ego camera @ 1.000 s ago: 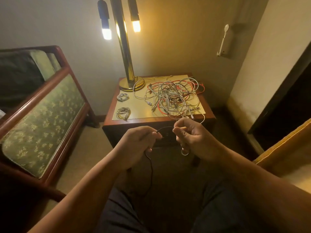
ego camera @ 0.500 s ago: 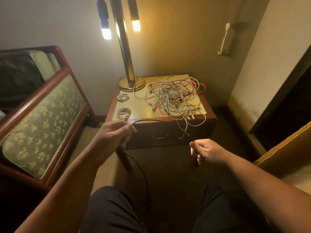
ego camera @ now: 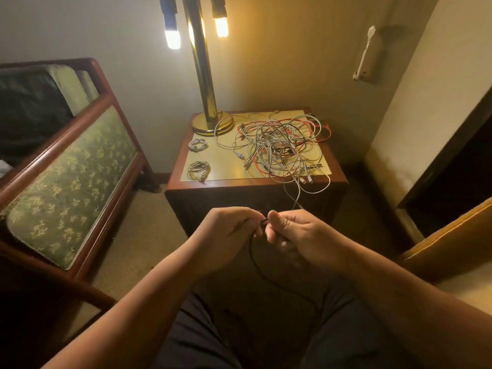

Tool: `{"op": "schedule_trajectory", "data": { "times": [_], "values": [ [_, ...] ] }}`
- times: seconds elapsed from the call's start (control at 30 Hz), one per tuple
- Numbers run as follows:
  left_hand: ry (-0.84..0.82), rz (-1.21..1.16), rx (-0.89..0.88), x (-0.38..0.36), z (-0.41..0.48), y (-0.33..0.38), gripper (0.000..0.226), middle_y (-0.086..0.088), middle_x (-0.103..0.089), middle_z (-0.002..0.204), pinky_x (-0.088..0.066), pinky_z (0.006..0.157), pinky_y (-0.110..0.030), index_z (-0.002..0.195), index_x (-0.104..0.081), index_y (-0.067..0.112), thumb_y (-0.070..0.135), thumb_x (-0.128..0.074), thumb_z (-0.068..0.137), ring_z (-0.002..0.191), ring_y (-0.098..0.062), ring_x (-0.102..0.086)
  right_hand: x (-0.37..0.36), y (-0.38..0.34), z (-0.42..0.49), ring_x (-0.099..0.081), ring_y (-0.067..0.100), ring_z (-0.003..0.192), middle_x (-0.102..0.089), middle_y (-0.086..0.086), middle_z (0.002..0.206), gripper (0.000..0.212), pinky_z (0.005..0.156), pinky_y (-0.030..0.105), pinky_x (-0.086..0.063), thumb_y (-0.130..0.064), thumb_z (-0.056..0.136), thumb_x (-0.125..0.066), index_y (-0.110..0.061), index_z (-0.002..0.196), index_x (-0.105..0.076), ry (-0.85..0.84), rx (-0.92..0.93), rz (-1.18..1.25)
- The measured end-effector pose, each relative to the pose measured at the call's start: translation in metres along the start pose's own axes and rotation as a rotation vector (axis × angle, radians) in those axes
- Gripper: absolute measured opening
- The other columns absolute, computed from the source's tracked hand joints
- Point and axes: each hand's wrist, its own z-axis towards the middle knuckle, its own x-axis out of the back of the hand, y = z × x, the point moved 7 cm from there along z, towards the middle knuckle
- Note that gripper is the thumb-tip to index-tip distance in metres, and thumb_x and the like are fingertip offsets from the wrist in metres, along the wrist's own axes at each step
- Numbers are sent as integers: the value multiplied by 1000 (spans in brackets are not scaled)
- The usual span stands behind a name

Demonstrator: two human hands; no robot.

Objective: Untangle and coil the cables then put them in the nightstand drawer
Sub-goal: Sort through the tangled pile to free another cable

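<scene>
While winding the dark cable (ego camera: 262,274) into a coil, keep every turn the same size and lay it flat against the last. Pinch the gathered loops firmly in the left hand (ego camera: 226,230) at centre frame, grip closed round the cable. Feed slack with the right hand (ego camera: 300,235), thumb and fingers likewise pinched on the same cable, almost touching the left. Let the free tail, trailing down over the lap toward lower centre, hang loose and untwist before taking it in; avoid yanking. Mind the pale strand (ego camera: 297,198) dangling off the front edge of the nightstand worktop (ego camera: 221,161) just above the right hand. Cannot tell whether touching it, so keep clear to avoid dragging the tangled heap (ego camera: 279,145) off the edge. Aim for a result as tidy as the two small coils (ego camera: 198,144) lying on the left side of the worktop, just below the brass lamp base (ego camera: 210,123). Judged early in the task: most cables still knotted in the heap at upper centre, nothing visibly in the drawer yet. Compared with half a second earlier: then held well apart, left raised toward the worktop's front left corner with the cable, right lower and further right with nothing seen in it — now brought together at centre, both closed on the cable, probably taking another turn.
</scene>
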Motion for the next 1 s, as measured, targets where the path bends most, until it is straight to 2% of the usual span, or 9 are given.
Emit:
{"op": "schedule_trajectory", "data": {
  "times": [0.07, 0.17, 0.33, 0.43, 0.57, 0.63, 0.77, 0.87, 1.0],
  "values": [
    [61, -89, 41, 2, 0, -1, 16, 4, -72, 88, -61, 72, -48, 106, -75, 16, 18, -60, 99, 83, -21, -72, 1, -2, 0, -33, 10, 47, -37, -1, 60, 37, 42, 23, -31, -39, 105, -42, -12, 85, -59, 25, 1, 147],
    [111, -189, 56, 11, 2, 3, 18, 11, -71, 83, -61, 68, -35, 98, -72, 19, 33, -61, 92, 79, -17, -71, 3, -5, 0, -33, 12, 51, -37, 1, 63, 32, 46, 24, -36, -31, 106, -41, -10, 89, -58, 23, 16, 261],
    [333, -610, 178, 18, -1, -8, 21, 3, -56, 66, -50, 63, -34, 92, -69, 9, 28, -62, 94, 61, -15, -52, 3, -10, -2, -61, 24, 73, -57, 9, 74, 23, 74, 35, -51, -24, 103, -51, -6, 101, -65, 24, 89, 100],
    [414, -826, 266, 13, -3, -18, 20, -2, -44, 69, -42, 64, -36, 91, -66, 11, 27, -60, 100, 61, -16, -40, 2, -9, -3, -68, 32, 97, -70, 12, 93, 24, 93, 46, -52, -19, 106, -47, -11, 106, -69, 39, 80, -54],
    [474, -934, 348, 13, -3, -26, 23, 1, -42, 68, -40, 63, -34, 92, -63, 12, 32, -58, 101, 60, -15, -37, -5, 0, -3, -68, 18, 114, -74, 6, 113, 25, 102, 44, -52, -12, 106, -46, -9, 120, -67, -10, 4, -140],
    [503, -902, 361, 16, -4, -32, 22, 0, -43, 67, -39, 61, -34, 95, -64, 11, 29, -55, 103, 59, -16, -37, -7, 2, -3, -68, 20, 113, -73, 8, 114, 26, 101, 44, -55, -5, 105, -46, -5, 122, -65, -26, -16, -161],
    [478, -433, 268, 22, -7, -33, 17, -2, -60, 77, -51, 60, -35, 109, -68, 14, 18, -52, 105, 65, -20, -57, -18, -3, -6, -70, 26, 94, -73, 13, 103, 25, 81, 37, -59, -2, 105, -43, -1, 121, -63, -92, 13, -122],
    [346, -366, 170, 11, -6, -26, 22, -9, -67, 92, -59, 65, -44, 119, -66, 18, 12, -54, 101, 79, -28, -68, -26, -13, -9, -71, 28, 89, -74, 18, 102, 24, 74, 33, -59, -4, 104, -46, 4, 121, -61, -113, 74, -54],
    [74, -272, 248, -20, -6, -14, 27, 0, -71, 95, -59, 76, -31, 98, -68, 31, 4, -66, 94, 91, -16, -71, -32, -29, -12, -73, 31, 89, -72, 21, 100, 23, 77, 38, -61, -4, 102, -47, 5, 116, -62, -84, 191, 133]
  ]
}}
